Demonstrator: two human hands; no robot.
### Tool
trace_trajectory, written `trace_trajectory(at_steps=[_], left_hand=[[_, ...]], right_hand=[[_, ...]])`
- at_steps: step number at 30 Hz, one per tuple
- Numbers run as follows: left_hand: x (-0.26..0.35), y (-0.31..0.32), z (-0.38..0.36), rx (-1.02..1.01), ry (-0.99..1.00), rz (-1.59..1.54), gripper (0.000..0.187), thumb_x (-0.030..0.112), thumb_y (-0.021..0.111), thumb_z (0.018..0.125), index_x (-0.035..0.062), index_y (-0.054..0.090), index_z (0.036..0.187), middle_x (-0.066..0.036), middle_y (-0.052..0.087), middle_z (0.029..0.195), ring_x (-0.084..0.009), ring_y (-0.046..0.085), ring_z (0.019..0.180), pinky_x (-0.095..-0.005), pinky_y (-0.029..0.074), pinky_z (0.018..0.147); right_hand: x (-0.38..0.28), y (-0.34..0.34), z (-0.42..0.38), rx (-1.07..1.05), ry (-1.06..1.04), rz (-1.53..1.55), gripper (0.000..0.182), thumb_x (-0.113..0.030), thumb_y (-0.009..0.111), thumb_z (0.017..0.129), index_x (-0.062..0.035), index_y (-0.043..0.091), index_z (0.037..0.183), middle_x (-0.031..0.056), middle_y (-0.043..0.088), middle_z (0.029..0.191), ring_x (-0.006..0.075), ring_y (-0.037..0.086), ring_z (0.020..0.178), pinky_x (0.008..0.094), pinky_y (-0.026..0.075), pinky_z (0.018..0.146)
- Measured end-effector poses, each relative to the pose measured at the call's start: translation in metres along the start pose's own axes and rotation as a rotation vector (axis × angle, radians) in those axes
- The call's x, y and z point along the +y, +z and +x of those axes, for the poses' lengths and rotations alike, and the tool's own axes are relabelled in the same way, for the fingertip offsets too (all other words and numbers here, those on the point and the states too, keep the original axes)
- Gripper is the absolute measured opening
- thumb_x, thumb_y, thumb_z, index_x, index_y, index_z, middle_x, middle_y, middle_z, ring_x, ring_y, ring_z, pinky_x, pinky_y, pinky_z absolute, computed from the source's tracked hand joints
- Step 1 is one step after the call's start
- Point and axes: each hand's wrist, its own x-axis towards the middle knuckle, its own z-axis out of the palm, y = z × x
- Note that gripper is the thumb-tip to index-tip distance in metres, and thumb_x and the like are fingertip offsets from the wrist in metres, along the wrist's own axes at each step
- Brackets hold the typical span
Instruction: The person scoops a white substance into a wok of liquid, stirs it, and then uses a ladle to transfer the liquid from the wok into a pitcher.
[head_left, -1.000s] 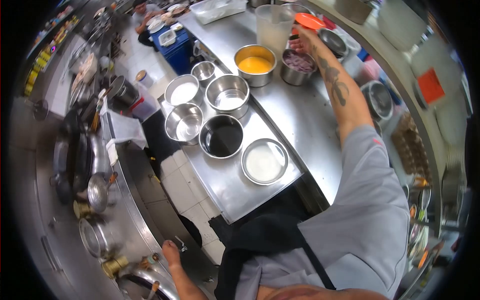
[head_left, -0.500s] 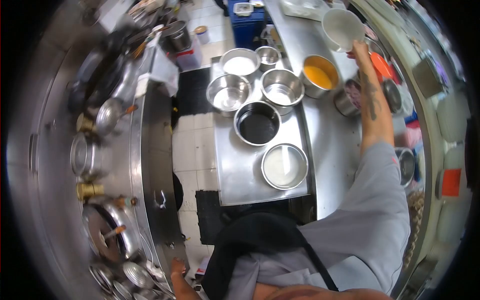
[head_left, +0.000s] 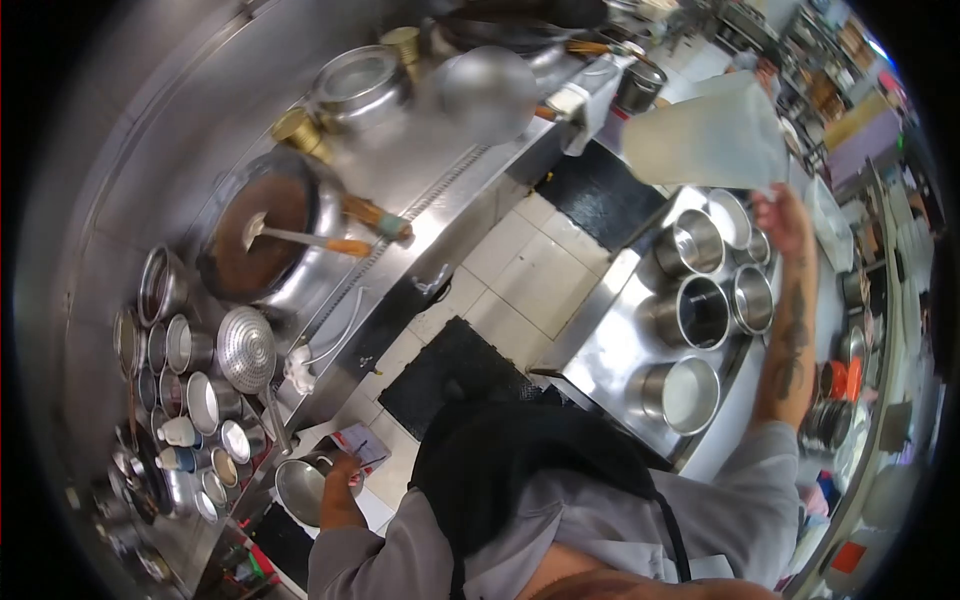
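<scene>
My right hand [head_left: 785, 222] is closed on a large translucent plastic jug [head_left: 700, 138], raised and tilted beyond the metal pots. What is inside the jug cannot be made out. Low on the left, my left hand [head_left: 342, 478] is closed at the rim of a small metal pot [head_left: 298, 495], beside the stove counter's edge. Its fingers are partly hidden. Below the jug, on the steel table, stand a pot of dark liquid [head_left: 703, 312], a pot of whitish liquid [head_left: 690, 395] and several shiny pots.
On the left stove counter sits a wok [head_left: 270, 195] with a ladle [head_left: 310, 238] in it. A perforated skimmer [head_left: 247, 350] lies near several small containers. Black mats [head_left: 450, 375] cover parts of the tiled floor. Another person [head_left: 765, 70] is far back.
My view has swung left toward the stove. The jug in my right hand has moved left, over the aisle side of the table. A small pot now shows at my left hand.
</scene>
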Motion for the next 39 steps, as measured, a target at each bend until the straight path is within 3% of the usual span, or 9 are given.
trace_trajectory(at_steps=[2, 11, 13, 16, 24, 27, 31, 34, 39], left_hand=[[-0.057, 0.001, 0.065, -0.155, 0.086, 0.086, 0.018, 0.021, 0.058, 0.085, 0.0046, 0.060, 0.093, -0.012, 0.061, 0.070, -0.0196, 0.060, 0.053, -0.0350, 0.051, 0.044], [-0.085, 0.007, 0.015, 0.065, -0.005, -0.527, 0.020, 0.023, 0.061, 0.083, 0.0048, 0.059, 0.090, -0.008, 0.059, 0.069, -0.0195, 0.060, 0.052, -0.0332, 0.049, 0.042], [-0.105, 0.017, 0.007, 0.134, 0.025, -0.620, 0.018, 0.023, 0.058, 0.084, 0.0046, 0.060, 0.085, -0.008, 0.059, 0.069, -0.0192, 0.060, 0.053, -0.0331, 0.049, 0.042], [-0.164, 0.057, 0.033, -0.188, 0.159, -1.068, 0.016, 0.020, 0.055, 0.084, 0.0046, 0.059, 0.081, -0.008, 0.058, 0.068, -0.0192, 0.059, 0.052, -0.0327, 0.048, 0.041], [-0.139, 0.148, -0.089, -0.022, -0.224, -1.087, 0.015, 0.016, 0.050, 0.086, 0.0036, 0.059, 0.086, -0.008, 0.057, 0.073, -0.0190, 0.058, 0.061, -0.0327, 0.046, 0.052], [-0.101, 0.168, -0.132, 0.050, -0.250, -1.205, 0.016, 0.015, 0.048, 0.087, 0.0029, 0.059, 0.089, -0.007, 0.057, 0.076, -0.0187, 0.057, 0.066, -0.0331, 0.045, 0.056], [-0.044, 0.188, -0.183, 0.149, -0.282, -1.328, 0.018, 0.014, 0.046, 0.088, 0.0020, 0.059, 0.093, -0.007, 0.058, 0.080, -0.0183, 0.057, 0.072, -0.0335, 0.045, 0.062], [-0.013, 0.194, -0.203, 0.206, -0.291, -1.397, 0.020, 0.013, 0.045, 0.088, 0.0013, 0.059, 0.096, -0.006, 0.058, 0.083, -0.0180, 0.057, 0.076, -0.0339, 0.044, 0.066], [0.030, 0.172, -0.248, 0.344, -0.204, -1.395, 0.023, 0.011, 0.043, 0.089, 0.0002, 0.059, 0.101, -0.006, 0.059, 0.088, -0.0175, 0.056, 0.084, -0.0345, 0.043, 0.073]], right_hand=[[0.018, 0.115, 0.001, -0.268, 0.028, 0.174, 0.028, -0.017, 0.054, 0.088, -0.0011, 0.048, 0.110, 0.0172, 0.067, 0.082, 0.0189, 0.062, 0.055, 0.0272, 0.052, 0.044], [0.141, 0.463, 0.090, -0.433, 0.261, -0.122, 0.035, -0.021, 0.043, 0.091, 0.0027, 0.040, 0.117, 0.0213, 0.062, 0.089, 0.0224, 0.061, 0.061, 0.0346, 0.055, 0.051], [0.171, 0.513, 0.110, -0.536, 0.284, -0.058, 0.036, -0.022, 0.044, 0.091, 0.0012, 0.040, 0.118, 0.0241, 0.059, 0.093, 0.0291, 0.062, 0.070, 0.0416, 0.055, 0.061], [0.212, 0.580, 0.136, -0.589, 0.296, -0.042, 0.039, -0.024, 0.044, 0.093, 0.0009, 0.037, 0.122, 0.0280, 0.057, 0.098, 0.0361, 0.061, 0.079, 0.0487, 0.053, 0.068], [0.230, 0.682, 0.159, -0.713, 0.544, -0.009, 0.048, -0.022, 0.052, 0.090, 0.0013, 0.035, 0.128, 0.0344, 0.051, 0.117, 0.0456, 0.061, 0.088, 0.0528, 0.051, 0.074], [0.189, 0.684, 0.155, -0.576, -0.580, -1.225, 0.053, -0.017, 0.061, 0.082, -0.0021, 0.042, 0.129, 0.0244, 0.055, 0.117, 0.0427, 0.059, 0.096, 0.0473, 0.050, 0.082], [0.166, 0.693, 0.164, -0.835, -1.467, -1.207, 0.038, -0.019, 0.064, 0.076, -0.0069, 0.063, 0.112, 0.0142, 0.060, 0.103, 0.0365, 0.051, 0.106, 0.0430, 0.044, 0.091], [0.165, 0.707, 0.177, -0.997, -1.499, -1.782, 0.029, -0.023, 0.065, 0.078, -0.0069, 0.067, 0.103, 0.0134, 0.061, 0.104, 0.0371, 0.051, 0.106, 0.0451, 0.044, 0.089], [0.177, 0.738, 0.175, -1.062, -1.189, -1.551, 0.025, -0.024, 0.063, 0.081, -0.0053, 0.066, 0.097, 0.0146, 0.060, 0.102, 0.0348, 0.053, 0.107, 0.0458, 0.042, 0.091]])
